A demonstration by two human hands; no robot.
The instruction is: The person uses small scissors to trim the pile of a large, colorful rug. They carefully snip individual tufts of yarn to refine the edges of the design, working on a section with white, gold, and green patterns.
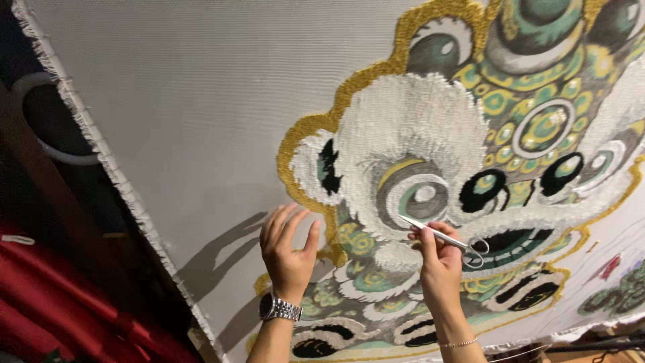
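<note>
Nearest: your left wrist wears a metal watch [279,308], your right a thin bracelet [459,343]. Your left hand [287,247] is released, fingers spread, fingertips resting on the cloth [181,101] right at the gold border [299,134] of the lion-head rug [430,175]. It holds nothing.

Your right hand [440,259] is clenched in a pinch on small scissors [447,237]. Thumb and fingers grasp the shank, not the loops; the loops hang free to the right over the black mouth patch [510,242]. The tips point up-left and touch the pile just below the grey-green eye [416,198]. Cannot tell whether the blades are parted; too small.

To trim well here, my judgement: keep the left palm flat beside the cut so the cloth does not bounce. Hold the blades nearly level with the pile and take only stray tips, short snips. Work along the colour line between the eye ring and the white fluff [410,114], not across it. That shank pinch gives fine aim but little cutting force, so go slowly.

Risk, as I see it: dig in and you nick the backing or leave a dent in the pile.

Further off: the cloth's frayed edge [101,148] runs down the left side. Beyond it, a dark wooden frame [47,181] and red fabric [60,296] low left. Top right, the green and yellow forehead discs [544,128].
</note>
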